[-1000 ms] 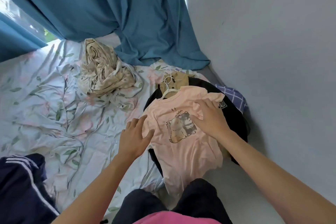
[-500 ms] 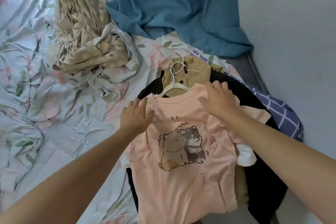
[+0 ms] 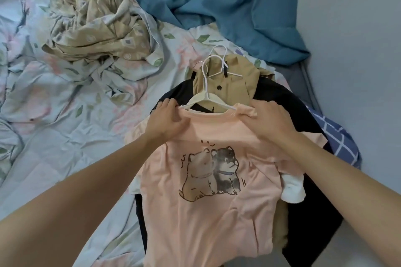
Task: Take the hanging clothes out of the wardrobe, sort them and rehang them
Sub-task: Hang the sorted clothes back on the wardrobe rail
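On the bed [image 3: 65, 158], the tee [image 3: 208, 212] is now gripped at both shoulders by left hand [image 3: 167, 124] and right hand [image 3: 269, 123] (previously laid flat); hanger [image 3: 206, 98] removal looks underway.

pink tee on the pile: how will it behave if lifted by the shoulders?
Likely floppy: the pink tee already wrinkles and bunches under the left hand and right hand. Probably light, being thin fabric. The white hanger in its neck may slip out.
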A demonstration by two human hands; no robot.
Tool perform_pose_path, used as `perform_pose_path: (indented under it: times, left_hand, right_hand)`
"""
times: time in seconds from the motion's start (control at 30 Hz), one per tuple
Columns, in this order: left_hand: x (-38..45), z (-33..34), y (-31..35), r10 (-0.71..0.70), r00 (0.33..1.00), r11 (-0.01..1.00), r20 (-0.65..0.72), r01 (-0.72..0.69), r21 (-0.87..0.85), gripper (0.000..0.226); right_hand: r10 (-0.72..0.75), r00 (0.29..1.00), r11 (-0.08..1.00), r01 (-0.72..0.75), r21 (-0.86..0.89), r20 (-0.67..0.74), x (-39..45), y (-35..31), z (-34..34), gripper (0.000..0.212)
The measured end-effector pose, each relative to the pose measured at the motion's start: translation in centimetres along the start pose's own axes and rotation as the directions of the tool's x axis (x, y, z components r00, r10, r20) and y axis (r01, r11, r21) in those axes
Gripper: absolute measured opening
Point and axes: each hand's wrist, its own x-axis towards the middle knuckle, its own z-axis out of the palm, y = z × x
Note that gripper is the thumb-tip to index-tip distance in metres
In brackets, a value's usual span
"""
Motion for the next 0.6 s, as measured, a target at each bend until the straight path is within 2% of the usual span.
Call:
perform_pose_path:
  times: [0.1, 0.2, 0.3, 0.37, 0.47, 0.6]
  left_hand:
    - [-2.5, -2.9, 0.8, 0.112, 0.992, 0.992, 0.051, -0.108, -0.066, 0.029]
    - [-7.3, -7.9, 1.4, 0.195, 0.979, 0.98, 0.057, -0.192, -0.052, 0.037]
    - [-13.6, -14.8, 2.1, 0.144, 0.989, 0.988, 0.029, -0.142, -0.053, 0.053]
    - [-18.2, -19.4, 2.7, 0.099, 0.993, 0.993, -0.058, -0.102, -0.053, 0.06]
    - [-25.7, -25.5, 3.1, 0.057, 0.98, 0.994, -0.193, -0.074, -0.079, 0.056]
    - [-35.0, -31.7, 3.1, -0.007, 0.952, 0.997, -0.305, -0.018, -0.078, 0.053]
  right_hand:
    - [0.019, 0.999, 0.992, -0.013, 0.123, -0.044, -3.8, -1.0, -1.8, 0.044]
    - [0.042, 0.997, 0.976, -0.028, 0.215, -0.061, -8.7, -3.5, -4.9, 0.048]
    - [0.003, 0.998, 0.966, 0.012, 0.259, -0.057, -13.5, -8.1, -9.3, 0.048]
    - [-0.046, 0.995, 0.959, 0.069, 0.275, -0.089, -16.6, -11.7, -12.5, 0.05]
    - [-0.097, 0.988, 0.951, 0.128, 0.281, -0.122, -21.4, -16.6, -16.9, 0.053]
    - [-0.227, 0.963, 0.929, 0.259, 0.263, -0.146, -26.0, -22.0, -21.2, 0.052]
